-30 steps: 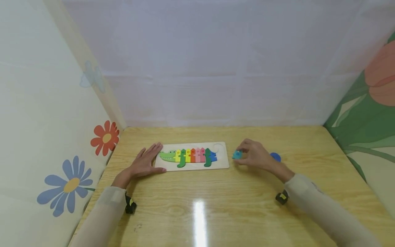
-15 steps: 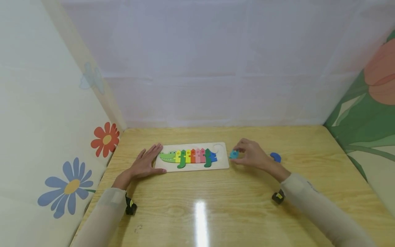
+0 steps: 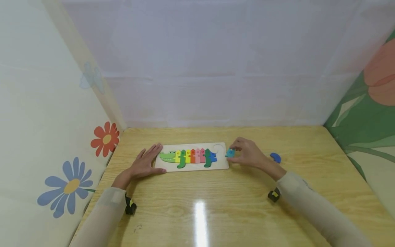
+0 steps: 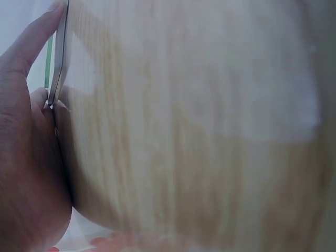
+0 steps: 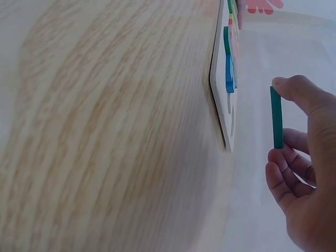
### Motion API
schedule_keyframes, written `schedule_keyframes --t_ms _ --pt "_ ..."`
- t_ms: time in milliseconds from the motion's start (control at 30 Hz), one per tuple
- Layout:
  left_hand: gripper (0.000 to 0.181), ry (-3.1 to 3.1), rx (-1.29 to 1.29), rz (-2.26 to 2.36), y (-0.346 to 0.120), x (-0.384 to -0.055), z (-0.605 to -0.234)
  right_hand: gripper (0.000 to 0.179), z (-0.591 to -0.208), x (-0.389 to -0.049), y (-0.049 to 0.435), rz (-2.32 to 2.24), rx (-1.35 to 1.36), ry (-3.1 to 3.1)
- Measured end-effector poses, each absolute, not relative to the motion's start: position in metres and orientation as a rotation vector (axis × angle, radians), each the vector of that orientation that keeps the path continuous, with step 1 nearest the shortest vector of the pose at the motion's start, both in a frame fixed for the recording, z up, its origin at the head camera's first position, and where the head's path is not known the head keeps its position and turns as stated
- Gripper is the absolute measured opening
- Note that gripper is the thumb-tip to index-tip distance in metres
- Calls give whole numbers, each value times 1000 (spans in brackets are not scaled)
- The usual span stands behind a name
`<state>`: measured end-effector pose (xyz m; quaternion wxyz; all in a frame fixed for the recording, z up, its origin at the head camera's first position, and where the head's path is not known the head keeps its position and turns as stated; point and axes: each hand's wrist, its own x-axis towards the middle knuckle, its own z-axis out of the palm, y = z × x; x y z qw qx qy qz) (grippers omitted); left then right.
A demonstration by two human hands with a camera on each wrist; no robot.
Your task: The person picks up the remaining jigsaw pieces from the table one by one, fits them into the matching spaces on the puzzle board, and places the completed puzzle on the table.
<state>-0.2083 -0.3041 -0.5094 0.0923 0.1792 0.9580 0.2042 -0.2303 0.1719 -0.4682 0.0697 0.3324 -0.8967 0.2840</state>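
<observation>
A pale wooden puzzle board (image 3: pixel 191 167) lies on the table, with a crocodile (image 3: pixel 168 156) made of coloured pieces set in it. Its tail end, right of the blue piece (image 3: pixel 213 157), shows bare wood with a curved outline. My left hand (image 3: pixel 145 163) rests with spread, straight fingers at the board's left end, thumb on the lower corner. With thumb and fingers my right hand (image 3: pixel 251 154) pinches a teal puzzle piece (image 3: pixel 230 153) at the board's right edge. In the right wrist view the teal piece (image 5: pixel 276 118) is seen edge-on, held above the table surface.
A dark blue curved puzzle piece (image 3: pixel 275 157) lies on the table to the right, behind my right wrist. The wooden table (image 3: pixel 172 202) ends at a white cloth wall (image 3: pixel 197 85). Flower-printed side walls (image 3: pixel 71 187) stand left and right.
My right hand has moved left with the teal puzzle piece, from beside the board to its right edge. The left hand has stayed in place.
</observation>
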Motion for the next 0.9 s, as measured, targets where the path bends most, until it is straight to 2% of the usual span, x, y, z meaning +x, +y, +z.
schedule_keyframes --t_ms 900 --pt "116 2835 531 606 -302 -208 -503 44 -475 -240 151 851 1016 -2711"
